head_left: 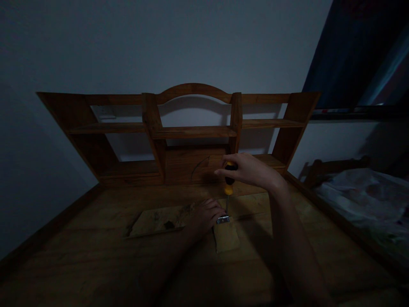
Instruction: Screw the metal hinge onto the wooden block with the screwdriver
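Note:
My right hand (247, 168) is closed around the yellow-and-black handle of a screwdriver (228, 189). The tool stands almost upright, and its shank runs down to a small shiny metal hinge (223, 219). Under the hinge lies a short pale wood block (226, 238) on the tabletop. My left hand (206, 215) lies low over the wood, fingers bent together and fingertips pressed at the hinge's left edge; its thumb is hidden. Left of that hand lies a longer pale board (153, 221) with a dark, ragged patch. Dim light hides whether the screwdriver tip sits in a screw.
A wooden shelf unit (194, 132) with an arched top stands along the back of the wooden table (79, 256), against the wall. Raised edges border the table at both sides. Beyond the right edge lies a pile covered with clear plastic (364, 192). A dark window (361, 59) is at upper right.

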The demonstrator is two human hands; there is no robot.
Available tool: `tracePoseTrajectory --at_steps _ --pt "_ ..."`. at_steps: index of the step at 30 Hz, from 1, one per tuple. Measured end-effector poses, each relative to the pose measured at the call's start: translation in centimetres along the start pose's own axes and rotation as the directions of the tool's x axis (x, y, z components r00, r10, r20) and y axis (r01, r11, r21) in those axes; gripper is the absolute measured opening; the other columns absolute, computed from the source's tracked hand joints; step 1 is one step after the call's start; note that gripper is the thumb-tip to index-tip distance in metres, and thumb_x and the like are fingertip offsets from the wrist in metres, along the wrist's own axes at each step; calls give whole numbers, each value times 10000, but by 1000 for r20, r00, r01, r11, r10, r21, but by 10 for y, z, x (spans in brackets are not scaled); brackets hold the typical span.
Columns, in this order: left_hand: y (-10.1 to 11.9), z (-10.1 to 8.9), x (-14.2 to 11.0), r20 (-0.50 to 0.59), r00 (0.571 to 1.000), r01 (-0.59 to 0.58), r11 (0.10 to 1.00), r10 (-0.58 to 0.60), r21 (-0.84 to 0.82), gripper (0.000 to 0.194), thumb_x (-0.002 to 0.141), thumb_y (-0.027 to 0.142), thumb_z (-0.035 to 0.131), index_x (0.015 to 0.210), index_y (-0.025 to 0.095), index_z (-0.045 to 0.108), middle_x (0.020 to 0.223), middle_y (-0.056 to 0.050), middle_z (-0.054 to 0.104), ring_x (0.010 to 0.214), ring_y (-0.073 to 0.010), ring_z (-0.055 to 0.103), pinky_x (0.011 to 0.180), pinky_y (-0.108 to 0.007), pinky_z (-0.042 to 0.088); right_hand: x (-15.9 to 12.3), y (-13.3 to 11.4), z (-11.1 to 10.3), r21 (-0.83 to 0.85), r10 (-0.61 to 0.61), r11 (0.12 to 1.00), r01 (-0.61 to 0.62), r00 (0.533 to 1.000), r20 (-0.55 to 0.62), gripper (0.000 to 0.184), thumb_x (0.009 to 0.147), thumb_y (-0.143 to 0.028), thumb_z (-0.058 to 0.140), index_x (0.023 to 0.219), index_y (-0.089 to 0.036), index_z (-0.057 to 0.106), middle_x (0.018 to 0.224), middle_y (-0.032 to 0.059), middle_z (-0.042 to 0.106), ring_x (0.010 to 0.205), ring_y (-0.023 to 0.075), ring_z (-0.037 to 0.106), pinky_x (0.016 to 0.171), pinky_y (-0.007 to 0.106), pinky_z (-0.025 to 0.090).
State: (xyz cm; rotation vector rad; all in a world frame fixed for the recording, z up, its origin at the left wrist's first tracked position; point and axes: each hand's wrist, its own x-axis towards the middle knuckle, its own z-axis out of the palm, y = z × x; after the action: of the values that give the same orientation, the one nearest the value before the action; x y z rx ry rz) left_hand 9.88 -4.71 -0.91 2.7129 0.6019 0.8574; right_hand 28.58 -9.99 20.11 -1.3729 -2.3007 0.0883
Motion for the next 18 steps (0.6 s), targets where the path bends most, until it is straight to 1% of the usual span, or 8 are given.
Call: tracePoseTrajectory --at_steps 1,3,5,7,11,13,15,18 --pt "0 0 0 1 1000 0 1000 0 -1 264 1004 302 471 1014 221 722 991 -34 685 961 -188 553 863 -336 438 0 0 0 -11 0 1000 0 1000 -1 209 918 -395 534 930 -224 655 882 13 709 792 168 636 716 278 417" --pt "-1 0 -1 3 1000 -11 1000 11 4 257 1003 297 474 1018 226 721 995 -29 686 960 -188 552 864 -337 437 0 0 -1 -43 0 999 0 1000 -2 157 885 -304 552 979 -229 653 957 20 709 866 180 637 767 283 420" --pt "-1 1 -1 1 1000 -16 1000 16 5 252 1002 293 477 1020 228 720 1000 -27 686 966 -189 550 871 -338 434 0 1 -1 -56 7 998 -7 1000 4 205 836 -262 581 1033 -231 630 1030 32 696 937 198 625 804 287 421" --pt "-1 0 -1 -4 1000 -13 1000 13 2 249 1000 295 481 1016 225 719 996 -29 685 964 -188 550 872 -337 433 0 1 0 -49 21 999 -21 1000 7 229 826 -285 595 1047 -228 608 1030 41 687 933 202 618 796 287 423" --pt "2 -2 1 13 1000 -6 1000 7 -12 249 1001 278 477 1005 215 718 997 -27 683 974 -185 549 876 -324 434 1 1 2 -39 29 999 -29 1000 2 235 892 -434 543 980 -226 608 888 33 682 814 187 612 703 285 410" --pt "2 -2 2 20 1000 -7 1000 8 -15 249 1001 270 477 1000 209 718 992 -27 682 974 -185 548 873 -320 434 1 1 2 -47 23 999 -23 1000 -1 197 897 -394 532 964 -224 605 870 27 678 792 178 608 695 282 402" --pt "2 -2 1 14 1000 -9 1000 9 -15 247 999 271 480 1002 203 718 988 -32 682 964 -184 549 870 -319 435 1 0 2 -58 17 998 -17 1000 -6 162 856 -310 559 985 -217 590 920 34 678 831 180 608 730 282 404" --pt "1 -1 1 10 1000 -23 1000 23 -10 252 1002 269 473 1015 205 717 1004 -35 684 975 -184 549 890 -325 429 0 -2 2 -63 22 998 -22 1000 -5 222 807 -301 606 1004 -208 565 975 50 670 886 197 601 761 287 408"
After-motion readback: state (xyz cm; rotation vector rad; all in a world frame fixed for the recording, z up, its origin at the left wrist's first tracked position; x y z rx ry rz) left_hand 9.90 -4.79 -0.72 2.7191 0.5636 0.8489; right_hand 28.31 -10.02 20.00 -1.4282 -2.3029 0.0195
